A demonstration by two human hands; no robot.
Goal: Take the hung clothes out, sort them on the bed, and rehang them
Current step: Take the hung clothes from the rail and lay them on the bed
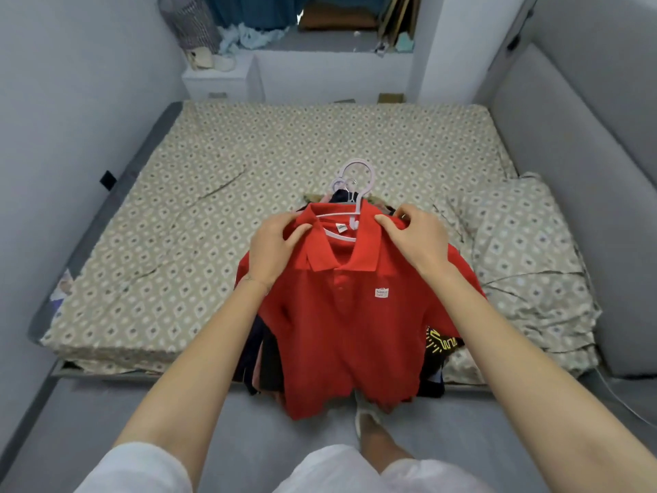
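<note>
We see red polo shirt (341, 314), white chest patch (381, 292), pale lilac hanger (360, 202). Black garment (441, 341) with yellow print. Bed sheet (249, 165) beige, white diamond pattern. Walls (71, 101) grey.

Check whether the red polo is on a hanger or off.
On: pale hanger sits inside the collar of the red polo, hook sticking out.
</note>
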